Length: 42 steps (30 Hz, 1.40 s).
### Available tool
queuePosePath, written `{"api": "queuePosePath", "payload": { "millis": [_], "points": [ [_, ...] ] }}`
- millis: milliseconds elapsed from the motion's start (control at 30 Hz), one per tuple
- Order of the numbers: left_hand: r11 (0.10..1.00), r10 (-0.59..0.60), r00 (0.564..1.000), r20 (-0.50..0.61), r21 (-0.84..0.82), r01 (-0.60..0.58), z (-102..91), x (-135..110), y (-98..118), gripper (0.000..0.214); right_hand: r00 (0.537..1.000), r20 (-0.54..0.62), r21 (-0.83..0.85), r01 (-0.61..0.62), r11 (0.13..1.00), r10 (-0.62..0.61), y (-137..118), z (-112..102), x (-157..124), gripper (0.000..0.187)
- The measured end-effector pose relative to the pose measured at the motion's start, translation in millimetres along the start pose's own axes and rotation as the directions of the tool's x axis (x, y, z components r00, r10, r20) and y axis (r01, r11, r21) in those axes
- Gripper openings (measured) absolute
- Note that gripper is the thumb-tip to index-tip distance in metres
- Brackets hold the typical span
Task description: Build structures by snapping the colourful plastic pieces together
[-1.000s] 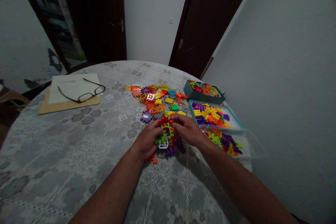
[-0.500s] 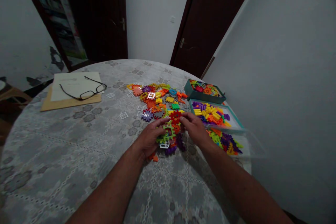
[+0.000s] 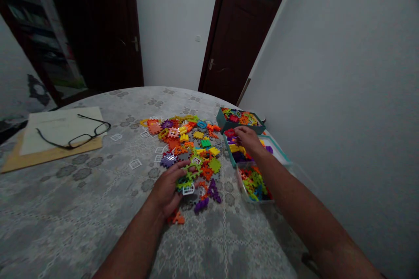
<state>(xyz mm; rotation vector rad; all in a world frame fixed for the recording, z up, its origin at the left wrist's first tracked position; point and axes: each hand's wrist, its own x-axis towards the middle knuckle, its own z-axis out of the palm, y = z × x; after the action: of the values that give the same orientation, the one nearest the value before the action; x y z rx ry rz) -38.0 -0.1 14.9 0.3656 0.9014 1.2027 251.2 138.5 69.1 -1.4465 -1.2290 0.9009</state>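
My left hand point(image 3: 168, 187) rests on the table, its fingers curled round a small build of green and white plastic blocks point(image 3: 187, 179). My right hand point(image 3: 248, 137) reaches out over the teal tray point(image 3: 280, 153) of purple and yellow pieces and pinches a red gear-shaped block point(image 3: 229, 133) at its fingertips. A pile of loose coloured blocks point(image 3: 186, 135) lies on the round table between the hands and beyond them.
A teal box point(image 3: 240, 120) full of blocks stands behind the tray, and a clear tub point(image 3: 253, 181) of blocks lies near my right forearm. Black glasses point(image 3: 73, 133) lie on papers at the left. A grey wall runs close along the right.
My right hand pulled the red block off the build and carried it right, over the teal tray. My left hand kept the build. The camera swung right and up.
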Motion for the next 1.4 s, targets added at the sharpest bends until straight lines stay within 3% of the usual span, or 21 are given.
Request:
{"api": "queuePosePath", "payload": {
  "millis": [133,233,333,400,533,600,767,933,1167,1300,1400],
  "points": [
    [1.0,-0.002,1.0,0.017,-0.026,0.003,-1.9,0,1,0.048,0.99,-0.143,0.041,0.0,0.999,0.006,-9,-11,40,0.026],
    [1.0,0.011,0.999,0.032,-0.011,-0.01,-4.4,1,1,0.051,0.993,-0.114,0.023,-0.023,0.999,0.025,-7,-7,37,0.022],
    [1.0,0.029,0.998,0.063,0.007,-0.029,-5.4,2,-1,0.05,1.0,0.001,-0.006,-0.023,1.0,0.023,-1,7,7,0.016],
    [0.999,0.039,0.996,0.083,0.02,-0.041,-4.5,2,-2,0.05,0.987,0.163,-0.049,-0.004,0.999,0.012,3,19,-24,0.016],
    [0.997,0.042,0.991,0.127,0.054,-0.05,-1.4,-1,-4,0.05,0.86,0.509,-0.112,0.109,0.988,-0.037,6,44,-91,0.024],
    [0.996,0.039,0.987,0.156,0.074,-0.051,-1.2,-1,-5,0.05,0.826,0.559,-0.114,0.16,0.98,-0.07,7,53,-118,0.029],
    [0.995,0.037,0.983,0.181,0.081,-0.052,-3.7,0,-8,0.05,0.828,0.532,-0.132,0.291,0.948,-0.18,7,61,-148,0.041],
    [0.996,0.04,0.978,0.203,0.069,-0.055,-3.3,0,-11,0.049,0.834,0.517,-0.168,0.322,0.932,-0.195,9,63,-151,0.037],
    [0.998,-0.007,0.988,0.153,-0.058,0.016,-1.6,-3,-1,0.041,0.887,0.424,-0.155,0.272,0.95,-0.185,15,50,-141,0.022],
    [0.991,0.0,0.991,0.137,-0.131,0.018,-5.1,-2,3,0.055,0.914,0.38,-0.193,0.231,0.954,-0.144,14,29,-109,0.019],
    [0.994,0.027,0.99,0.141,-0.108,-0.012,-6.3,-1,2,0.065,0.954,0.277,-0.158,0.162,0.974,-0.113,9,15,-66,0.019]
  ]
}}
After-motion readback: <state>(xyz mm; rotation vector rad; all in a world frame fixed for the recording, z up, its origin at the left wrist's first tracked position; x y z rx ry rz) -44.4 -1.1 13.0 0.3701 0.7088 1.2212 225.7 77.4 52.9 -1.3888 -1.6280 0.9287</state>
